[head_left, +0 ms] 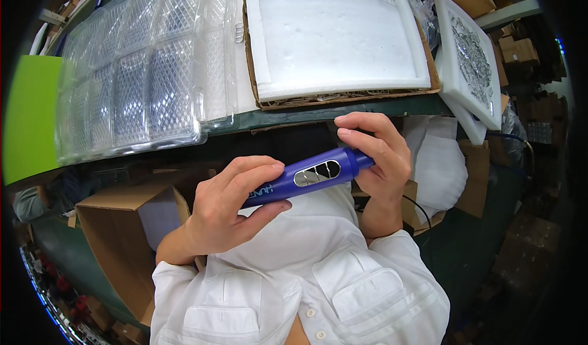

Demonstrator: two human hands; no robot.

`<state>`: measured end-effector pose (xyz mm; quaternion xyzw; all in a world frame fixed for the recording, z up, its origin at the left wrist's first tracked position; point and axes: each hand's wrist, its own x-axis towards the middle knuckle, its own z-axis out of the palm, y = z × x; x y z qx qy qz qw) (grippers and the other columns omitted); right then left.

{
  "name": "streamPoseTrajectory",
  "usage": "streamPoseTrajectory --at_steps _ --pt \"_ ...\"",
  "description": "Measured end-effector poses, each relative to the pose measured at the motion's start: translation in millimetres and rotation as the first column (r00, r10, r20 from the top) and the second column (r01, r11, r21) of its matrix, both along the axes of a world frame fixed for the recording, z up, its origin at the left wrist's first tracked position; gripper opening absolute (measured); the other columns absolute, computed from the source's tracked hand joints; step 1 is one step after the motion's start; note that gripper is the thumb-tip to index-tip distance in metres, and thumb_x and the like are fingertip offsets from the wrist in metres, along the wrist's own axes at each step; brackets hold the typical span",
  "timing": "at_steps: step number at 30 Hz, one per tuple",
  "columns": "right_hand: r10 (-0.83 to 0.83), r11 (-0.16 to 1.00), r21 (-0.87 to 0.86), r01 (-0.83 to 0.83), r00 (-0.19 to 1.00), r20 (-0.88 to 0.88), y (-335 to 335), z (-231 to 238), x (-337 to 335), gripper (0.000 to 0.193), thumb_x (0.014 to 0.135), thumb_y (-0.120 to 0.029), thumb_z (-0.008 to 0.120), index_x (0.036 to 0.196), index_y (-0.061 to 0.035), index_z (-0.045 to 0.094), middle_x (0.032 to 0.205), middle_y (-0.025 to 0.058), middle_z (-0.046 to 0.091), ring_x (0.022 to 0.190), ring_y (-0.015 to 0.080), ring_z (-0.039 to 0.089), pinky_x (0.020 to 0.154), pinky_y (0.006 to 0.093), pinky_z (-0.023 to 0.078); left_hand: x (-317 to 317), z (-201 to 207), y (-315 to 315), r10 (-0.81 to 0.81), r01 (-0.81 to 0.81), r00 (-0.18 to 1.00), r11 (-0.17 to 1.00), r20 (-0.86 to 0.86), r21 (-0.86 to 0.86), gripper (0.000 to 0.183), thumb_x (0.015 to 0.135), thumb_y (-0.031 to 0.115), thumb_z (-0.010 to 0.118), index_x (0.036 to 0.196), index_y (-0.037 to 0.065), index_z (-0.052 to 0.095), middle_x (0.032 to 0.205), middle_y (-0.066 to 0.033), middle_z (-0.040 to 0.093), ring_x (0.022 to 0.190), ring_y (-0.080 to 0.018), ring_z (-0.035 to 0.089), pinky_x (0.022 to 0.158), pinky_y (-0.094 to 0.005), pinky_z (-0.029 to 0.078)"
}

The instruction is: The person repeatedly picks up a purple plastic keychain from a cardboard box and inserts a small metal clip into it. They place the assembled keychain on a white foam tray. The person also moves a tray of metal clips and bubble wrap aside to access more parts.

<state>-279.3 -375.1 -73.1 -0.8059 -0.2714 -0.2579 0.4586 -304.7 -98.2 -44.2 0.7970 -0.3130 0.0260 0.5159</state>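
Note:
A blue-purple tube-shaped device (283,186) is held level above my lap, close to my chest. It has a glossy, rounded window (317,173) with dark and silvery sections along its side. My left hand (229,201) wraps round its wide left end, thumb below and fingers above. At the narrower right end, a short darker tip (364,159) runs into my right hand (383,161), whose curled fingers grip it while the index finger stretches out above. Part of the tip is hidden behind those fingers.
Across the bench lie clear plastic blister trays (131,81) and a white foam tray (343,38) in cardboard. Another foam tray (450,57) at right holds many small metal pieces. A cardboard box (116,235) stands at lower left; white wrapping (438,167) sits at right.

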Motion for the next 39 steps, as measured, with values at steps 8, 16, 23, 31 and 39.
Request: streamPoseTrajectory --at_steps 8,16,23,31,39 --pt "0.059 0.997 0.054 -0.055 0.995 -0.084 -1 -3 8 0.053 0.058 0.008 0.078 0.110 -0.0037 0.077 0.106 0.0144 0.077 0.092 0.0300 0.075 0.077 0.0359 0.060 4 0 -2 -0.067 0.065 0.997 0.997 0.038 0.050 0.057 0.076 0.011 0.094 0.126 0.002 0.068 0.116 -0.0171 0.071 0.083 -0.0240 0.076 0.062 -0.0294 0.063" --pt "0.140 0.989 0.060 -0.132 0.976 -0.166 -10 -3 12 0.052 0.059 0.010 0.073 0.110 -0.0002 0.077 0.104 0.0165 0.076 0.091 0.0303 0.075 0.075 0.0346 0.060 10 2 -9 -0.153 0.097 0.961 0.967 0.232 0.235 0.059 0.068 0.014 0.096 0.121 0.007 0.072 0.112 -0.0163 0.069 0.064 -0.0165 0.069 0.047 -0.0256 0.054" --pt "0.118 0.992 0.069 -0.108 0.981 -0.155 -9 0 11 0.051 0.058 0.009 0.075 0.108 -0.0014 0.078 0.101 0.0143 0.077 0.088 0.0299 0.076 0.072 0.0346 0.061 12 2 -13 -0.142 0.095 0.975 0.961 0.168 0.259 0.057 0.068 0.014 0.094 0.121 0.011 0.071 0.106 -0.0106 0.068 0.065 -0.0136 0.067 0.044 -0.0255 0.051" --pt "0.076 0.997 0.024 -0.073 0.982 -0.175 -7 -6 9 0.052 0.057 0.010 0.073 0.107 -0.0011 0.078 0.100 0.0150 0.076 0.088 0.0292 0.076 0.072 0.0339 0.061 17 -7 -11 -0.134 0.111 0.983 0.978 0.126 0.178 0.054 0.067 0.010 0.093 0.117 0.010 0.072 0.102 -0.0114 0.068 0.063 -0.0148 0.066 0.045 -0.0268 0.050" --pt "0.136 0.987 0.120 -0.110 0.961 -0.242 -3 4 7 0.050 0.061 0.014 0.070 0.109 0.0002 0.077 0.103 0.0165 0.077 0.088 0.0288 0.076 0.071 0.0327 0.061 16 -7 -4 -0.174 0.168 0.984 0.978 0.037 0.122 0.071 0.067 0.010 0.099 0.127 0.006 0.062 0.108 -0.0193 0.071 0.072 -0.0220 0.073 0.057 -0.0291 0.059"
